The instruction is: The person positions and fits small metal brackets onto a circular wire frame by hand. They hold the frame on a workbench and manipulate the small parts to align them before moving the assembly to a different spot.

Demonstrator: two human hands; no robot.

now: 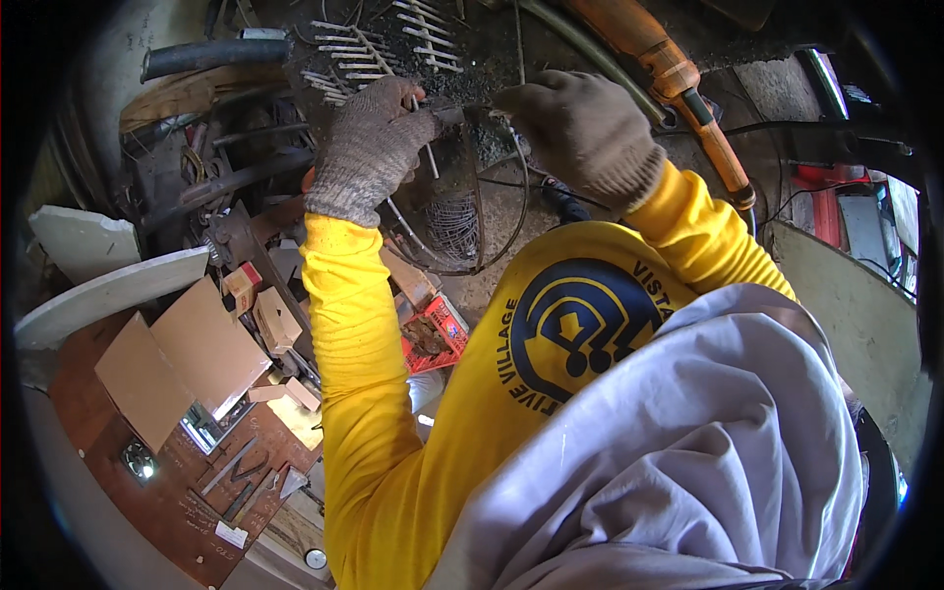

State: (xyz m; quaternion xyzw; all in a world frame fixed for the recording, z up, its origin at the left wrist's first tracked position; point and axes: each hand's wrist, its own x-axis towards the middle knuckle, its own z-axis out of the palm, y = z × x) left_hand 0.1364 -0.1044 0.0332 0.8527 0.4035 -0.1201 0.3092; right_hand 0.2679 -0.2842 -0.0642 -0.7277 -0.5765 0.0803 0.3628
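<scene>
Both my hands wear grey-brown knitted gloves over yellow sleeves. My left hand [379,147] is closed around a thin pale metal rod [432,160], whose end sticks out below the fingers. Opposite it, my right hand [582,136] has its fingers curled and pressed together, and what they hold is hidden. A short, dull grey metal piece [450,116] shows in the gap between the hands; I cannot tell which hand grips it. Just beyond my left hand lie comb-like pieces of pale rods [362,51], with another such piece [429,35] farther right.
An orange power tool [677,77] lies at the far right. A tangled wire coil [452,228] and a red plastic crate [441,332] are below the hands. At left are metal bars [231,187], a dark hose [214,59] and an open cardboard box [187,354].
</scene>
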